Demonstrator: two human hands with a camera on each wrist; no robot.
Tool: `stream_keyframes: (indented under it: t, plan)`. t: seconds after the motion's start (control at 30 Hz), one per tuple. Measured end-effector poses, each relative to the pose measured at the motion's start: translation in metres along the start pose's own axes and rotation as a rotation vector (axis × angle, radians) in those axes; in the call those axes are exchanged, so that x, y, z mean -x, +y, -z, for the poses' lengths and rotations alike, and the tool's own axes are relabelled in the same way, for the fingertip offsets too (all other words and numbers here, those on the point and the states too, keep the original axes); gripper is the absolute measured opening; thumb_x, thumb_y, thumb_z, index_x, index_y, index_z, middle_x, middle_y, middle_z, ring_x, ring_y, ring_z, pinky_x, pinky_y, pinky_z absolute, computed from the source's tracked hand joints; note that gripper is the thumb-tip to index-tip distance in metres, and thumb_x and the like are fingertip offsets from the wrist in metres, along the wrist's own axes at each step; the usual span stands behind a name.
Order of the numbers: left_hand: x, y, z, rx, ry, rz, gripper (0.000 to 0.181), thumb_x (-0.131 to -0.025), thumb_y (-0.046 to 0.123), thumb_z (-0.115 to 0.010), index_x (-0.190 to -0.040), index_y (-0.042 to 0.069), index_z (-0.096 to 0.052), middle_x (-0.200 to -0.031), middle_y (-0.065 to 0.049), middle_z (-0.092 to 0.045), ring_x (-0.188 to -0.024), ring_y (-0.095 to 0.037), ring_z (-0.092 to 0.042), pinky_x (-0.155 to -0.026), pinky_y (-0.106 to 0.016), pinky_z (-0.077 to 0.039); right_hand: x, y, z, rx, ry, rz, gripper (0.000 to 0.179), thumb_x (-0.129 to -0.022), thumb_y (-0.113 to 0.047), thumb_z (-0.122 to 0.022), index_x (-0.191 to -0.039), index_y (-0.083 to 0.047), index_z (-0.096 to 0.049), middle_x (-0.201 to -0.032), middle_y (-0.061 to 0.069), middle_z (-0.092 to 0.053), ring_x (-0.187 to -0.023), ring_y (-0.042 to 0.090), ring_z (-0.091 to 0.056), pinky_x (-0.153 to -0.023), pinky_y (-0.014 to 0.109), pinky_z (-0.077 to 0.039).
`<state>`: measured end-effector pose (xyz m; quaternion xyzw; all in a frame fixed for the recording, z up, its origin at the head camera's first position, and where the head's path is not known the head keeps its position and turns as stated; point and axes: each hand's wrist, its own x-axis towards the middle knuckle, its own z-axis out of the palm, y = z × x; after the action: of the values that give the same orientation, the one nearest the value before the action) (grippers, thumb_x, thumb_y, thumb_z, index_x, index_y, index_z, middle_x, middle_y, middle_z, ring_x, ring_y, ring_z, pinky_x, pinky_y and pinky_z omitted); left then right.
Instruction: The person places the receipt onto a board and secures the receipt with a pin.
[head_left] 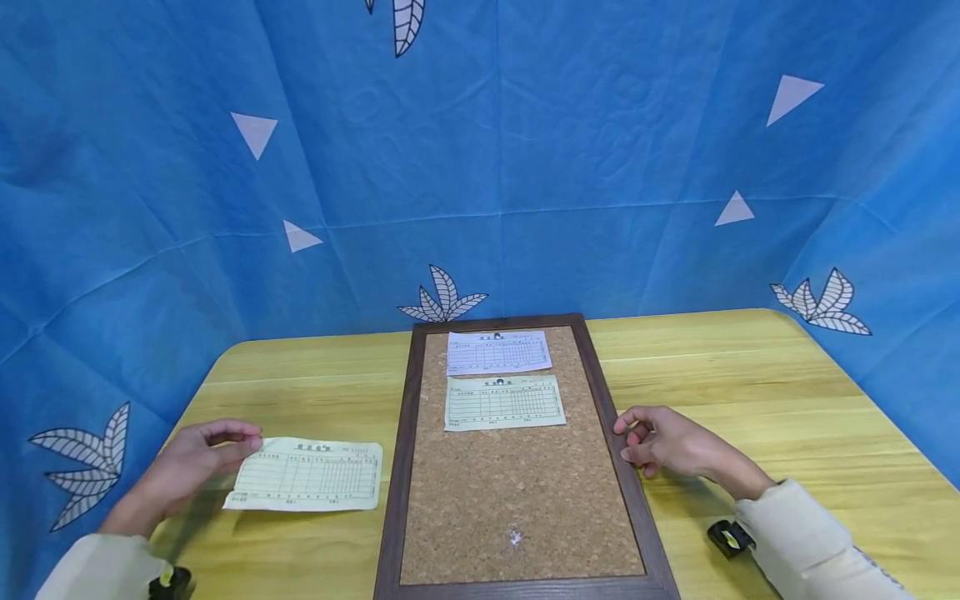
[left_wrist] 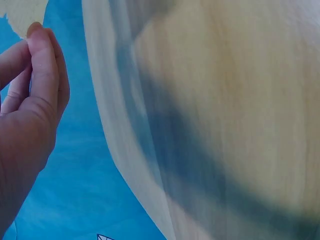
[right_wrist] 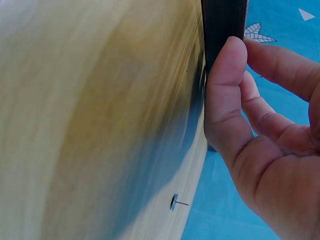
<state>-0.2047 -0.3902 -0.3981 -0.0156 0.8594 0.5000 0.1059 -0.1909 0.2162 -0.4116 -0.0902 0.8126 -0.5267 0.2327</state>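
Observation:
Between its thumb and fingers, my left hand (head_left: 201,460) pinches the upper left corner of a pale green receipt slip (head_left: 307,479), held out over the table left of a cork board (head_left: 517,500). The left wrist view catches only the slip's torn corner (left_wrist: 22,15) at the fingertips. Beside the board's right edge, my right hand (head_left: 667,440) grips the dark wooden frame (right_wrist: 224,25) with thumb and fingers curled at it. Two receipt slips are fixed near the top of the cork, a pinkish white one (head_left: 498,354) above a pale green one (head_left: 504,408), each with a dark tack at its top.
A thumbtack (right_wrist: 174,202) lies on the wooden table (right_wrist: 100,125) near my right hand, its pin pointing sideways. Low on the cork is a small whitish worn spot (head_left: 515,537). Blue patterned cloth (head_left: 480,167) hangs behind the table and around its sides.

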Motion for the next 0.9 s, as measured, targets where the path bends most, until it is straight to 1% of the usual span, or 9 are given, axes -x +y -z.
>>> stream_keyframes:
  t: [0.17,0.33,0.43,0.53,0.7,0.8,0.9]
  plan:
    - [-0.001,0.003,0.000,0.023,-0.003,-0.002,0.039,-0.097,0.013,-0.067,-0.121,-0.015,-0.058,-0.102,0.001,-0.066,-0.090,-0.002,-0.064,-0.082,-0.028,-0.055,0.000,0.000,0.000,0.001,-0.003,-0.002,0.022,-0.092,0.007,-0.062,-0.112,0.010,-0.052,-0.082,0.007,-0.048,-0.068,0.019,-0.053,-0.056,0.031,-0.050]
    - [-0.001,-0.001,-0.005,0.006,0.013,-0.009,0.032,-0.096,0.008,-0.067,-0.116,-0.016,-0.060,-0.099,0.000,-0.066,-0.083,-0.006,-0.063,-0.074,-0.030,-0.057,0.000,0.000,0.000,-0.007,-0.007,-0.014,0.022,-0.093,0.007,-0.062,-0.112,0.010,-0.052,-0.082,0.008,-0.048,-0.068,0.019,-0.052,-0.056,0.030,-0.049]
    - [-0.001,-0.003,-0.010,-0.016,0.031,0.001,0.031,-0.095,0.007,-0.068,-0.114,-0.016,-0.061,-0.099,-0.003,-0.066,-0.081,-0.008,-0.062,-0.072,-0.030,-0.056,-0.001,-0.001,0.000,-0.012,-0.008,-0.021,0.022,-0.093,0.007,-0.062,-0.112,0.009,-0.052,-0.082,0.008,-0.048,-0.068,0.019,-0.051,-0.056,0.030,-0.049]
    - [-0.001,-0.006,-0.012,-0.049,0.023,0.011,0.032,-0.095,0.008,-0.067,-0.114,-0.016,-0.061,-0.104,-0.008,-0.066,-0.083,-0.007,-0.062,-0.073,-0.029,-0.056,-0.001,-0.001,0.000,-0.012,-0.010,-0.017,0.021,-0.093,0.007,-0.061,-0.112,0.009,-0.052,-0.082,0.008,-0.048,-0.068,0.018,-0.051,-0.056,0.030,-0.049]
    - [0.000,-0.008,-0.011,-0.080,-0.032,0.040,0.037,-0.097,0.013,-0.066,-0.119,-0.016,-0.061,-0.109,-0.013,-0.067,-0.088,-0.007,-0.063,-0.077,-0.031,-0.055,-0.001,-0.002,0.000,-0.012,-0.008,-0.018,0.022,-0.093,0.007,-0.062,-0.112,0.009,-0.052,-0.082,0.008,-0.048,-0.067,0.018,-0.051,-0.056,0.030,-0.049]
    - [0.000,-0.007,-0.009,-0.096,-0.077,0.058,0.039,-0.098,0.016,-0.065,-0.121,-0.016,-0.061,-0.109,-0.014,-0.068,-0.091,-0.010,-0.064,-0.079,-0.031,-0.054,-0.001,-0.002,0.000,-0.008,-0.007,-0.023,0.022,-0.093,0.007,-0.062,-0.112,0.009,-0.052,-0.082,0.008,-0.048,-0.067,0.018,-0.051,-0.056,0.030,-0.049]
    - [0.000,-0.006,-0.008,-0.128,-0.103,0.063,0.039,-0.098,0.017,-0.065,-0.120,-0.015,-0.062,-0.109,-0.015,-0.069,-0.093,-0.013,-0.063,-0.079,-0.031,-0.053,-0.001,-0.002,0.000,-0.002,-0.004,-0.026,0.022,-0.093,0.007,-0.062,-0.112,0.009,-0.052,-0.082,0.008,-0.048,-0.068,0.019,-0.052,-0.056,0.031,-0.050]
